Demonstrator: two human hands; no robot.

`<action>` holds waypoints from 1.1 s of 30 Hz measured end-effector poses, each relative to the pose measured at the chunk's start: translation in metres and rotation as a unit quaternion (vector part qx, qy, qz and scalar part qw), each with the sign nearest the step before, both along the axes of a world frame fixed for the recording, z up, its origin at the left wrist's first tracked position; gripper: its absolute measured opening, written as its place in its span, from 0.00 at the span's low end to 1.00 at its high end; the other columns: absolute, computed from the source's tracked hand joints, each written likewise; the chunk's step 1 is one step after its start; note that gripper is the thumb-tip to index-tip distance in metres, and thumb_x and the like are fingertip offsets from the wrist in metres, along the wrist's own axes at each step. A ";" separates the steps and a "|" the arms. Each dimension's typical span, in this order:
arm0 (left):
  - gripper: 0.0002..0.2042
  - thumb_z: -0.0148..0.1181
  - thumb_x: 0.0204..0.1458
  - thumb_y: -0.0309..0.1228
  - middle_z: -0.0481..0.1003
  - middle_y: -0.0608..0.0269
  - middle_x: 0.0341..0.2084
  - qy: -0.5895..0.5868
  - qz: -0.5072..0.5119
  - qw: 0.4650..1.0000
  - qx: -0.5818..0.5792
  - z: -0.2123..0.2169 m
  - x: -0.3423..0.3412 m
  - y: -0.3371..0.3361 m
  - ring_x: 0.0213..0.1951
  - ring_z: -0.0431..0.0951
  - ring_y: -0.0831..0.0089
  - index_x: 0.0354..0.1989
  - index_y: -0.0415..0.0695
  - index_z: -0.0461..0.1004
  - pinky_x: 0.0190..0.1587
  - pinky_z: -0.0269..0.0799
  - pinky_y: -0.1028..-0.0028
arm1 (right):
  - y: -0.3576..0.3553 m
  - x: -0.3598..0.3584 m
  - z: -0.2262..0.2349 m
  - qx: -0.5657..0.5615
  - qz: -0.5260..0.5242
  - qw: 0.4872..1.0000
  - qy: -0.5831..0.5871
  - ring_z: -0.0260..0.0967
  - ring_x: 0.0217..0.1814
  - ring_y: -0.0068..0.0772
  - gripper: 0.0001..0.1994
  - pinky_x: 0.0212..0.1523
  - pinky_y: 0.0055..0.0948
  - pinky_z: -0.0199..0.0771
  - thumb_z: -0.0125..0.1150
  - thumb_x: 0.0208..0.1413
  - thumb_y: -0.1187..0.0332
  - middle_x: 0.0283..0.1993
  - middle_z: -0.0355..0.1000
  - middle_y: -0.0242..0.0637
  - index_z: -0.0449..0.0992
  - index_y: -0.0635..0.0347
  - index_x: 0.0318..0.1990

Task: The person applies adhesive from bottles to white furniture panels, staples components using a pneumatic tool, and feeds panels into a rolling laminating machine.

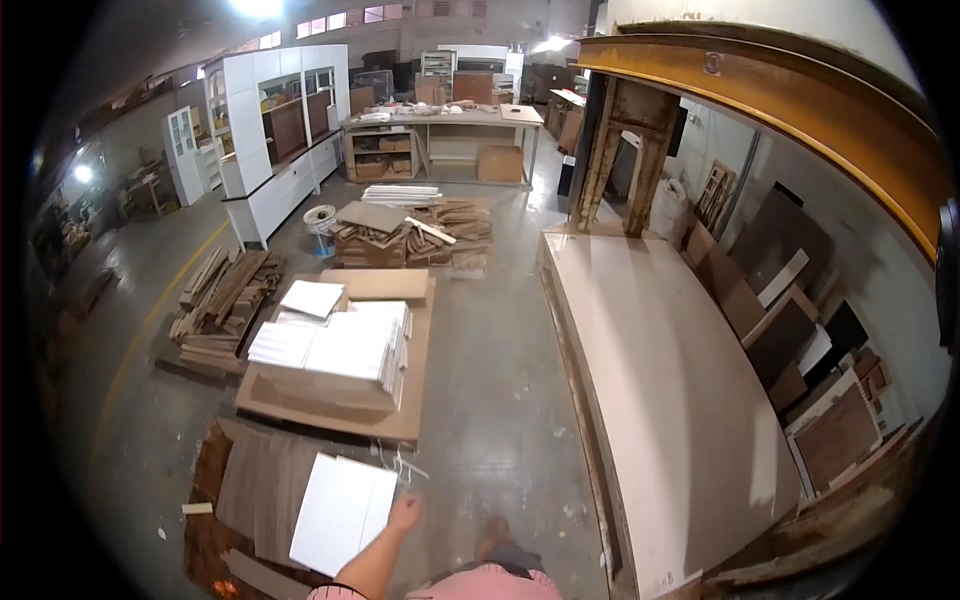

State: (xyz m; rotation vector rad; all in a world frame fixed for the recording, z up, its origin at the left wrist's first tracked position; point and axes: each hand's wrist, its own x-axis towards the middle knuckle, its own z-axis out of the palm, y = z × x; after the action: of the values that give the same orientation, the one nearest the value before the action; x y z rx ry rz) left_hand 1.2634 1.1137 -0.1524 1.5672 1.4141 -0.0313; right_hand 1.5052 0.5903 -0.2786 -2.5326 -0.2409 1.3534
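White laminate faces up on the panel (340,512) lying nearest the person, a flat rectangle resting on a low stack of brown boards (262,480) on the concrete floor (490,420). Its long axis runs from the lower left up toward the upper right, the far short edge pointing at the pallet of white boards (335,350) beyond it. The panel sits at the right edge of the brown stack, its right long edge overhanging toward the bare floor.

Just right of that edge is the left hand (404,514), reaching forward on a bare forearm that rises from the bottom of the view. The hand hangs beside the panel's upper right corner, close to it; whether it touches is unclear. The fingers look curled loosely together, holding nothing, though they are too small to read surely.

The right hand is out of sight. Farther right, a long pale sheet (660,400) lies lengthwise along the floor.
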 end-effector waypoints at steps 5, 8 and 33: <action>0.21 0.42 0.64 0.46 0.78 0.50 0.52 0.139 -0.338 0.926 0.097 -0.118 0.027 0.065 0.53 0.77 0.47 0.54 0.49 0.78 0.56 0.72 0.53 | 0.354 0.288 -0.007 0.224 -0.073 0.958 -0.163 0.77 0.35 0.29 0.15 0.37 0.31 0.75 0.62 0.55 0.59 0.32 0.81 0.39 0.84 0.62 0.37; 0.21 0.44 0.62 0.43 0.78 0.48 0.52 0.188 -0.278 0.940 -0.056 -0.119 0.024 0.093 0.54 0.78 0.50 0.55 0.49 0.77 0.56 0.72 0.52 | 0.589 0.400 0.100 0.338 -0.001 0.932 -0.132 0.77 0.35 0.24 0.13 0.38 0.28 0.76 0.63 0.57 0.62 0.31 0.81 0.36 0.84 0.63 0.35; 0.21 0.54 0.58 0.51 0.79 0.44 0.44 0.016 -0.111 0.991 -0.070 -0.165 0.970 1.115 0.49 0.78 0.46 0.44 0.46 0.82 0.52 0.74 0.55 | 1.224 1.148 -0.145 -0.012 0.385 0.901 -0.201 0.78 0.44 0.52 0.23 0.48 0.49 0.77 0.51 0.61 0.49 0.43 0.80 0.52 0.81 0.61 0.43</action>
State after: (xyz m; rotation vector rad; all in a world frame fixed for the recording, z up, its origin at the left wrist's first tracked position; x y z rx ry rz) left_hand 2.2333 2.2287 -0.3174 1.6055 1.2284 -0.2844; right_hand 2.6528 1.8141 -0.4239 -2.8292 -1.4362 0.9829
